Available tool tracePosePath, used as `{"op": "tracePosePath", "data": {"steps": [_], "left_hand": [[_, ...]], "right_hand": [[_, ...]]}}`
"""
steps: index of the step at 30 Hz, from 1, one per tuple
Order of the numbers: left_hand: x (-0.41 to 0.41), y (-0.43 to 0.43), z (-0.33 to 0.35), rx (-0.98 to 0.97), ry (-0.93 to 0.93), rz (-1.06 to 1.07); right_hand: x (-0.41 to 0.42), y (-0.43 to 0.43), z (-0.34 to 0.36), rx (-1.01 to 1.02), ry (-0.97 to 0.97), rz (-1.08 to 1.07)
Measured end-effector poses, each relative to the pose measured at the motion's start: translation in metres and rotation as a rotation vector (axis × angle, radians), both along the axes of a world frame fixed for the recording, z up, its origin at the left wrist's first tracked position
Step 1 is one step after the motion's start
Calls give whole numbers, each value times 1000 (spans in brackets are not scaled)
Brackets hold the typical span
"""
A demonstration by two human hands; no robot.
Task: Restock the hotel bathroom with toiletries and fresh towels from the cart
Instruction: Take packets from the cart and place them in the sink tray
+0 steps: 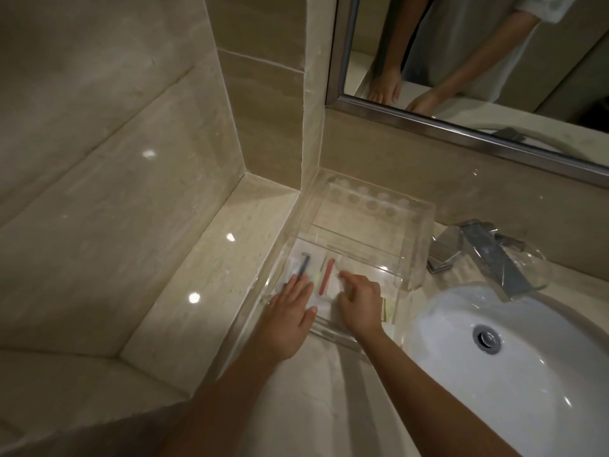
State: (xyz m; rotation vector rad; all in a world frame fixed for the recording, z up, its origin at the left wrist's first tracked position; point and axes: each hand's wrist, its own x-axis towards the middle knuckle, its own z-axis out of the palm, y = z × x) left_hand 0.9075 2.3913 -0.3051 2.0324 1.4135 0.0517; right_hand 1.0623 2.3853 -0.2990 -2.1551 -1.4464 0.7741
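My right hand (360, 301) hides toiletry packets (331, 286) at the tray's (418, 225) near edge; their print is unreadably small.

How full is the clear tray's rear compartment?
Empty: nothing lies in the clear tray's rear compartment; packets lie in front, under the left hand and right hand.

- Tray (417, 249): far half bare, open from above; near half filled by L hand (286, 311), R hand (359, 298), packets (332, 286).
- Wall corner (311, 127) tight vs tray's far-left.
- Tap (484, 255) just right of tray, blocks that side.
- Ledge (204, 291) left, sink (527, 374) near-right: open.
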Motion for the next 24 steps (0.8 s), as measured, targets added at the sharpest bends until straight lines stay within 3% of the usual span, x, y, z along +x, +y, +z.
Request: {"op": "tracePosePath", "data": {"steps": [3,7,12,18,24], "left_hand": [[-1,-1,1,12,8,-9],[-1,-1,3,18,-11,-19],[-2,1,0,23,-43,-20],[-3,-1,-1,40,-30,-29],[-4,-2,0,44,-26,-38]], "right_hand": [[1,-9,-3,-10,-137,-1],[-1,-17,-6,4,-83,-42],[-11,-9,-15,18,-23,85],[3,10,0,136,141,-89],[15,14,-1,49,220,-236]]}}
